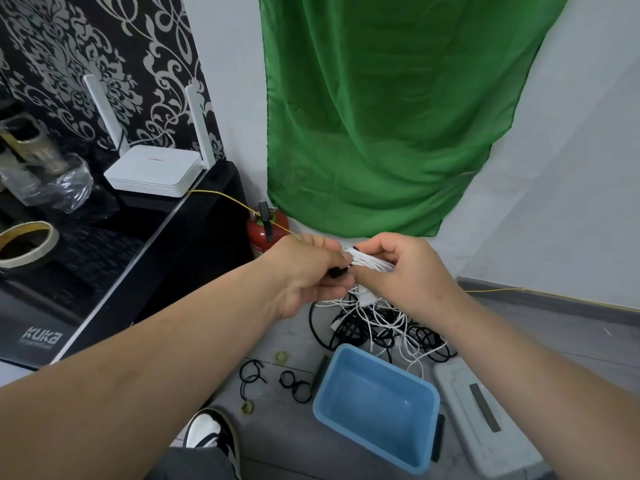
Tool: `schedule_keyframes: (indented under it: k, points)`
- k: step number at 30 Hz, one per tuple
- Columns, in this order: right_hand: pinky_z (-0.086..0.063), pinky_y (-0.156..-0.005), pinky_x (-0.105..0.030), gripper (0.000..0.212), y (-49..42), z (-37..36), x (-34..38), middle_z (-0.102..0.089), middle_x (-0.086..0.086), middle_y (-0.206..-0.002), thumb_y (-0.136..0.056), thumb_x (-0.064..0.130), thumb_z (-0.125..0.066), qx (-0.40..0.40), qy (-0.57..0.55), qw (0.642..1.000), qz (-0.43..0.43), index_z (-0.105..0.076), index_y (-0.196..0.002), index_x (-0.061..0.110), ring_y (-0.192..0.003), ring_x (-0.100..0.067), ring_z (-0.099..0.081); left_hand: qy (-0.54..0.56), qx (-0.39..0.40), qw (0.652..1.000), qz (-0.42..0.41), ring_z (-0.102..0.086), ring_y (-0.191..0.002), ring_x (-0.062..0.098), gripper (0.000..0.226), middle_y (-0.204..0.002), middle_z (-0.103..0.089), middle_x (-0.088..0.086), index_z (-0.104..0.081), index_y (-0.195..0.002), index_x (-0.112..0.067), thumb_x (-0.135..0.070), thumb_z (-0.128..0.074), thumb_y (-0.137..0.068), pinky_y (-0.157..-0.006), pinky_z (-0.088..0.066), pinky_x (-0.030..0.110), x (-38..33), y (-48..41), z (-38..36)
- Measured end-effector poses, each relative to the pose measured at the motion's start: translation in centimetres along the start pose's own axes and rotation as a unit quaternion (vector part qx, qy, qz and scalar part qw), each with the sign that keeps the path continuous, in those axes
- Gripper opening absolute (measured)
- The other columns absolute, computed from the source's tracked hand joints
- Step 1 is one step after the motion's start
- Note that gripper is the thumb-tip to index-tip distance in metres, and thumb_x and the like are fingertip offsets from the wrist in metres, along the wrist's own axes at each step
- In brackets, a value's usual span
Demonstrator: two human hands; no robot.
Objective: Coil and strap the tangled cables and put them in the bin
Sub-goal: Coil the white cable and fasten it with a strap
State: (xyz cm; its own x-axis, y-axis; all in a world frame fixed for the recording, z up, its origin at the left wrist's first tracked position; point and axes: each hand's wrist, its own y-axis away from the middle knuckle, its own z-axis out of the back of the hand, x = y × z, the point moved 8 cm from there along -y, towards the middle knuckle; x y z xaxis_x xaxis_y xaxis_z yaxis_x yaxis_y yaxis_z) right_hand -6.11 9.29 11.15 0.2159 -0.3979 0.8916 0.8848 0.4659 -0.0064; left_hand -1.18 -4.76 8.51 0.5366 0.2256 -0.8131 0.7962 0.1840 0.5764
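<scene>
My right hand grips a coiled bundle of white cable held up in front of me. My left hand pinches a black strap at the bundle's left end. Loose white strands hang from the bundle down to a tangled heap of black and white cables on the floor. In front of the heap stands a blue bin with nothing visible inside. Several black straps curled into rings lie on the floor to the left of the bin.
A black cabinet on the left carries a white router and a tape roll. A red fire extinguisher stands by the wall under a green cloth. A grey lid lies right of the bin. My shoe is bottom centre.
</scene>
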Motion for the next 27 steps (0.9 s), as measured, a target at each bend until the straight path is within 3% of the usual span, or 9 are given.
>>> schedule_keyframes:
  k: [6,12,15,18,21,27]
  points:
    - [-0.056,-0.070,-0.024,0.025,0.2,-0.3,0.4,-0.077,0.013,-0.083,-0.074,0.020,-0.090,-0.003,0.025,1.000,0.013,-0.073,-0.092,0.027,-0.077,-0.008,-0.072,0.019,-0.033,0.999,-0.001,-0.064,-0.046,0.013,0.025,-0.067,-0.069,0.005,-0.057,-0.102,-0.017,0.001,-0.070,-0.090,-0.044,-0.034,0.021,0.0,0.0,0.6]
    - [-0.057,-0.070,-0.031,0.021,0.1,0.7,-0.4,-0.078,0.007,-0.080,-0.076,0.023,-0.089,-0.005,0.028,0.999,-0.027,-0.073,-0.088,0.029,-0.075,-0.012,-0.074,0.013,0.032,0.999,0.021,-0.076,-0.071,0.023,0.030,-0.101,-0.075,0.022,-0.058,-0.109,-0.009,0.015,-0.059,-0.092,-0.050,-0.056,0.024,-0.5,0.5,0.3]
    - [-0.058,-0.073,-0.034,0.020,0.1,1.2,-1.1,-0.078,0.005,-0.080,-0.078,0.020,-0.088,-0.006,0.019,0.998,-0.052,-0.074,-0.091,0.025,-0.078,-0.018,-0.074,-0.044,0.031,0.998,-0.008,-0.077,-0.070,0.024,0.024,-0.092,-0.076,0.020,-0.063,-0.104,-0.006,0.012,-0.066,-0.089,-0.054,-0.060,0.028,-1.4,0.4,0.9]
    - [-0.059,-0.078,-0.036,0.020,0.2,0.8,-1.7,-0.079,0.004,-0.080,-0.077,0.017,-0.089,0.006,0.010,0.997,-0.071,-0.075,-0.092,0.023,-0.079,-0.019,-0.075,-0.143,0.060,0.988,-0.016,-0.062,-0.052,0.012,0.015,-0.070,-0.068,0.006,-0.070,-0.102,-0.009,0.001,-0.062,-0.096,-0.051,-0.052,0.025,-1.4,0.6,0.4]
    - [-0.060,-0.083,-0.039,0.020,0.1,0.2,-1.8,-0.079,0.002,-0.083,-0.077,0.016,-0.089,0.018,0.008,0.997,-0.070,-0.077,-0.092,0.022,-0.082,-0.020,-0.076,-0.084,0.067,0.994,-0.021,-0.050,-0.050,0.011,0.022,-0.064,-0.059,0.004,-0.072,-0.106,-0.006,0.003,-0.053,-0.099,-0.050,-0.046,0.024,-1.5,0.2,0.0]
    - [-0.058,-0.080,-0.042,0.016,0.1,-0.7,-0.7,-0.079,-0.002,-0.087,-0.078,0.015,-0.087,0.029,0.013,0.999,-0.031,-0.078,-0.091,0.016,-0.086,-0.027,-0.074,-0.050,0.065,0.994,-0.072,-0.056,-0.054,0.013,0.015,-0.070,-0.063,0.009,-0.071,-0.107,0.003,0.000,-0.057,-0.101,-0.053,-0.050,0.023,-2.0,0.0,-0.1]
